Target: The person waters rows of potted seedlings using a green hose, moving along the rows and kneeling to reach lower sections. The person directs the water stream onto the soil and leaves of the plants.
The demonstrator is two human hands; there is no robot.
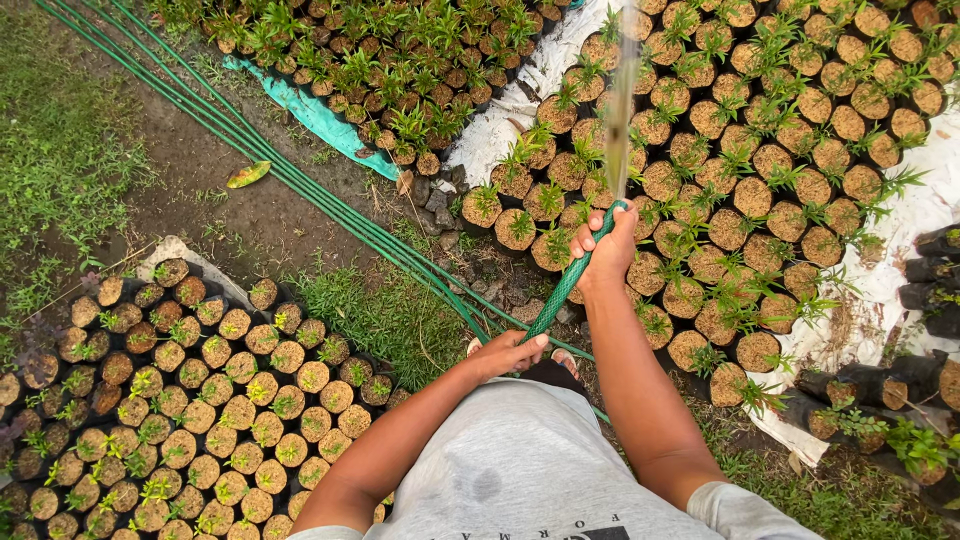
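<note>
Head view: both hands [605,252] w/ fingers round green hose [562,290], water jet [622,100] over seedling pots [760,150]

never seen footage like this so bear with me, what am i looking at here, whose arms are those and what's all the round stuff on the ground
There is one picture, taken by a camera worn on a person's head and looking down, so the arms are that person's own. The right hand grips the end of a green hose, and a stream of water shoots forward from it. The left hand holds the same hose lower down, near the grey shirt. The round things are small seedling pots packed side by side, each filled with soil and many with a small green plant. More hoses lie across the dirt and grass between the groups.
</note>
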